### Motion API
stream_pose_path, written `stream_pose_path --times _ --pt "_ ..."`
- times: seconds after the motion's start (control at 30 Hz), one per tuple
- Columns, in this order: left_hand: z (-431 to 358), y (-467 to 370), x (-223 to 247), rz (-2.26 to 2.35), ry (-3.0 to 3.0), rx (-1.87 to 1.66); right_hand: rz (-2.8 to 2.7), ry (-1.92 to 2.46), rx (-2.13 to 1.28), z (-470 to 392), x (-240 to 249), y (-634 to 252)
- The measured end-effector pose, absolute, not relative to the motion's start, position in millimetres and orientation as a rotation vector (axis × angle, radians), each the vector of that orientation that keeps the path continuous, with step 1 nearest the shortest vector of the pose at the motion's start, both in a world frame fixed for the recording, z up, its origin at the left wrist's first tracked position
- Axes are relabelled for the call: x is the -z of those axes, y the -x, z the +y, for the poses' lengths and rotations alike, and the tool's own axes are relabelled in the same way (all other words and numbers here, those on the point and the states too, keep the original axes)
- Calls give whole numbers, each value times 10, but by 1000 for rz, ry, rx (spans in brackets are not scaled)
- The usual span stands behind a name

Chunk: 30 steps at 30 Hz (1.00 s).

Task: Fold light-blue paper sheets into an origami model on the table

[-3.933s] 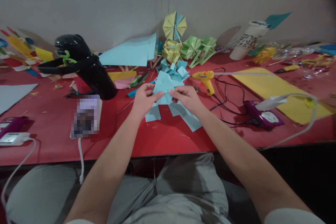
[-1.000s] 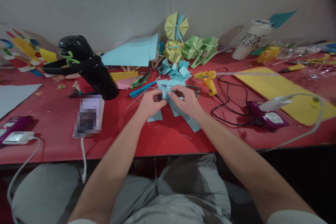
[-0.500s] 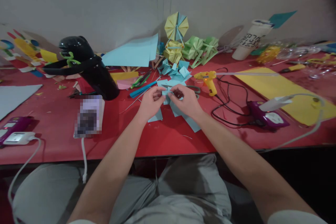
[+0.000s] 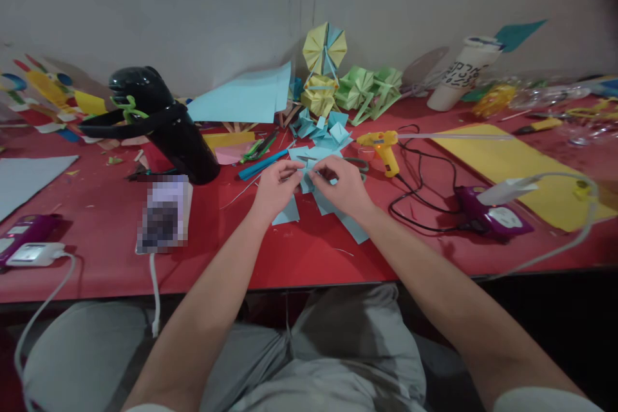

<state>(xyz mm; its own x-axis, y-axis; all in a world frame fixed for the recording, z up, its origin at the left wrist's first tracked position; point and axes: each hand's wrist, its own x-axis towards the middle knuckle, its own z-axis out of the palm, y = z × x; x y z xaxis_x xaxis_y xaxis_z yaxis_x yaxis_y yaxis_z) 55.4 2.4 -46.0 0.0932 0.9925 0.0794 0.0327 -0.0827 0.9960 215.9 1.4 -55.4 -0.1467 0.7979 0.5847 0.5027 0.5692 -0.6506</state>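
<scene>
My left hand (image 4: 280, 188) and my right hand (image 4: 339, 185) face each other over the middle of the red table. Their fingers are closed in a pinch on a small light-blue paper piece (image 4: 307, 174), partly hidden by the fingertips. Beneath and around them lie loose blue paper pieces (image 4: 352, 225), some tucked under my right hand. Scissors (image 4: 360, 165) lie just behind the right hand, their blades partly covered. Several folded blue paper pieces (image 4: 333, 131) are heaped beyond the hands. A rolled blue paper strip (image 4: 263, 165) rests behind the left hand.
To the right stands a yellow glue gun (image 4: 385, 149), its black cord leading to a purple power strip (image 4: 495, 214) beside yellow paper (image 4: 526, 170). A black bottle (image 4: 181, 141) and a phone (image 4: 167, 214) are left. Yellow-green paper models (image 4: 357, 87) stand behind.
The left fingertips have drawn slightly left and down, widening the space between the hands a little. The right hand is nearly still.
</scene>
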Motion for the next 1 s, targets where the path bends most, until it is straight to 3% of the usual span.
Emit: stream_pose_path --times 1.0 --pt "32 -531 349 973 -871 -1227 -2132 1026 154 -53 502 -2136"
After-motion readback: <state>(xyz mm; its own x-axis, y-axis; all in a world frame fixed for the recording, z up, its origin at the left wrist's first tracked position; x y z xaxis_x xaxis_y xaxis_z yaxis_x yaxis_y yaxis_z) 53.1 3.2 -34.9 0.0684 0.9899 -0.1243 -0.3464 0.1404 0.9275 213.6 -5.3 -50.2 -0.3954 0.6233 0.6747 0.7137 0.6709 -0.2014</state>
